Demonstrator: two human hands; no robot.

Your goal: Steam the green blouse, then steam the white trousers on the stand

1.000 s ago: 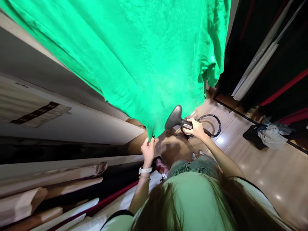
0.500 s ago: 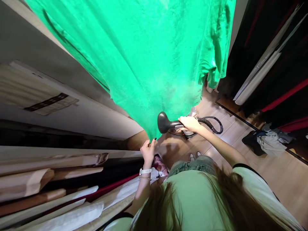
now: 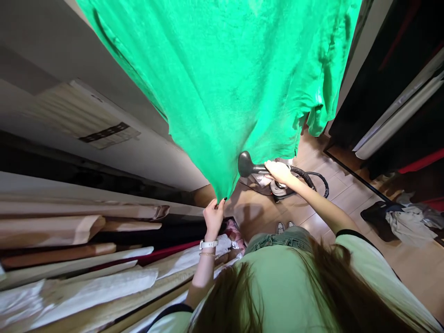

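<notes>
A bright green garment (image 3: 215, 83) hangs in front of me, its top beyond the upper edge of the view. My left hand (image 3: 213, 215) pinches the garment's lower corner and draws the cloth taut to a point. Wrapped around the handle of a black garment steamer head (image 3: 245, 164) is my right hand (image 3: 279, 172). The steamer head rests against or very close to the lower part of the cloth; exact contact cannot be made out. From its handle a black hose (image 3: 321, 181) loops down behind my right wrist.
Hanging clothes (image 3: 86, 259) crowd the lower left. More garments hang from a rack (image 3: 357, 173) at the right. A steamer base (image 3: 279, 190) stands on the wooden floor (image 3: 312, 217) past my shoes. A dark bin (image 3: 378, 219) with pale cloth lies at right.
The steamer head has shifted slightly up and right along the cloth, with my right hand on it. My left hand keeps its pinch. The view has turned a little left.
</notes>
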